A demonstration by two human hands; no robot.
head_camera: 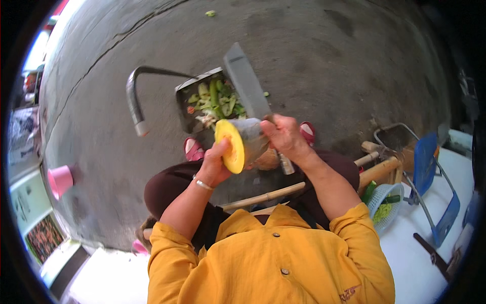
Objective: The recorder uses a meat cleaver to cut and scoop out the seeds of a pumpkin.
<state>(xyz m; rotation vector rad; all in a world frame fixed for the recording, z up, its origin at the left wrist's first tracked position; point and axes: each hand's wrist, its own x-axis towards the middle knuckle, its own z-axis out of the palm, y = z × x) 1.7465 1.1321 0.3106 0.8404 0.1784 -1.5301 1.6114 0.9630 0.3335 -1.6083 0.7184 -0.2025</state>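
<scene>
My left hand (216,161) grips a cut piece of squash (236,152), thumb on its yellow cut face. Behind that face the squash's side looks pale and greyish, as if covered in plastic film, but blur makes this uncertain. My right hand (286,135) is closed at the squash's far end, around a large knife (246,81). The grey blade points away from me and the end of the handle shows below the hand. Under the squash and left of the blade, a dustpan (182,114) on the floor holds green peelings and vegetable scraps.
The dustpan's bent handle (133,95) sticks out left. A pink cup (60,181) stands at left. To my right are a pale plastic basket (391,201) with green vegetables, a bamboo seat (379,171) and a blue folding chair (424,163). A green scrap (210,13) lies on the concrete.
</scene>
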